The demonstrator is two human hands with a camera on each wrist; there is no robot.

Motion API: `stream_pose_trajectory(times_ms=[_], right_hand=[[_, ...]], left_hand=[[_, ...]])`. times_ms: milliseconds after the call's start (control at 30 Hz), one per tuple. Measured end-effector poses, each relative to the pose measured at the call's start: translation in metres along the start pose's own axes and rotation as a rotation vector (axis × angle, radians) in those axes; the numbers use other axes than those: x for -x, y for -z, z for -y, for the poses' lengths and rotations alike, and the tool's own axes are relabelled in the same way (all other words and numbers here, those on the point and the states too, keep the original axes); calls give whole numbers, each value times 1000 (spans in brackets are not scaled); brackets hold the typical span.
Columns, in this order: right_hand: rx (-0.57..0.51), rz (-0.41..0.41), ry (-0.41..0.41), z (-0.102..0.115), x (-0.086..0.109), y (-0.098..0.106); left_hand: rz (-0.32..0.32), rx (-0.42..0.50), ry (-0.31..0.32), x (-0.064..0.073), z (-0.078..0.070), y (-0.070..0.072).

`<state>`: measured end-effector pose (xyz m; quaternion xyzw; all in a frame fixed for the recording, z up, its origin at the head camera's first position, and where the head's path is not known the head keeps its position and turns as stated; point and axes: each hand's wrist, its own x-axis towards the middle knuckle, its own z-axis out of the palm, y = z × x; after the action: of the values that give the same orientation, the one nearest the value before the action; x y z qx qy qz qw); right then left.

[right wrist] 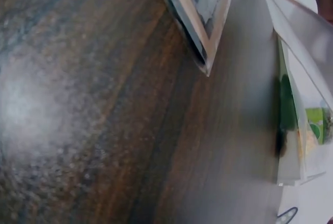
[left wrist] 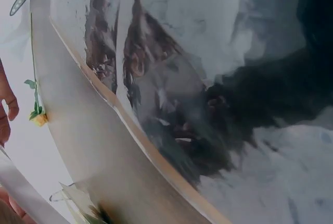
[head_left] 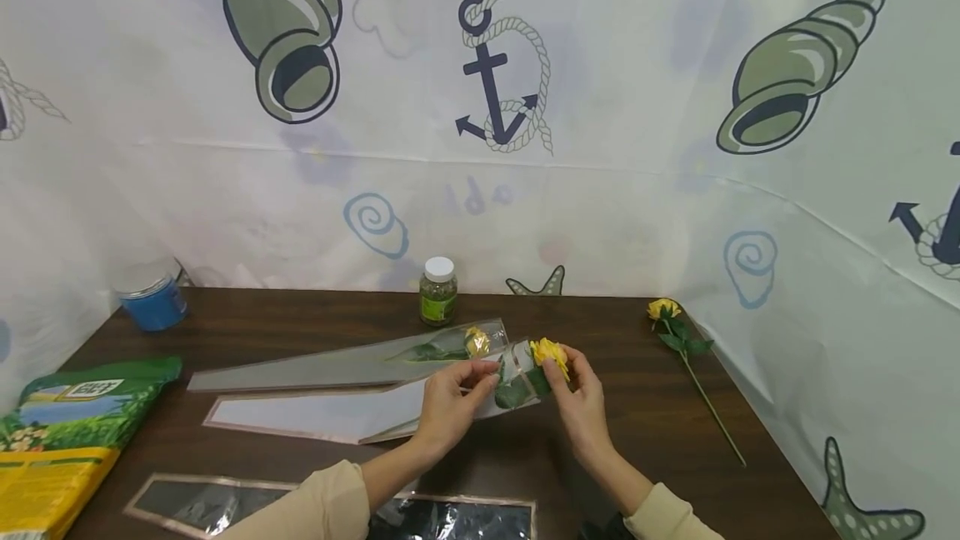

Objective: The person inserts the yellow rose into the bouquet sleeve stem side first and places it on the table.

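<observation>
At the far left of the surface, well away from the jar at its back edge, a green and yellow bag and a blue-banded tub are seen. To the right of these, and in front of the jar, a clear flower sleeve already holding a yellow rose is laid flat. A second sleeve lies just nearer, with its wide mouth turned towards the hands.

The mouth of that second sleeve is pinched by the left hand, thumb and fingers curled on the film edge, the forearm brought in from the lower left. The step in hand is judged to be the sleeving of a flower. A yellow rose is held at the sleeve mouth, right of the jar and nearer the person, its leaves lying under the film. It is gripped just below the bloom by the curled fingers of the right hand, the wrist bent inward.

The next move would seem to call for the mouth to be kept spread. A third rose lies far right of the jar, untouched.
</observation>
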<state>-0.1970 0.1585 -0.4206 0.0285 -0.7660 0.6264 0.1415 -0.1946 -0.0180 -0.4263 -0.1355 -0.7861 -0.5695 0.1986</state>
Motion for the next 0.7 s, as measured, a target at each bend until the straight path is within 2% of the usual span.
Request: stream_pose_trajectory(times_ms=[167, 300, 467, 700], right_hand=[[46, 56, -34, -2, 2, -3], [-25, 64, -41, -5, 4, -3], [-110, 55, -3, -9, 5, -1], [-95, 143, -49, -13, 7, -2]], left_hand=[[4, -8, -8, 1, 0, -1], [-5, -21, -24, 1, 0, -1], [-3, -21, -26, -1, 0, -1], [-13, -32, -28, -2, 1, -3]])
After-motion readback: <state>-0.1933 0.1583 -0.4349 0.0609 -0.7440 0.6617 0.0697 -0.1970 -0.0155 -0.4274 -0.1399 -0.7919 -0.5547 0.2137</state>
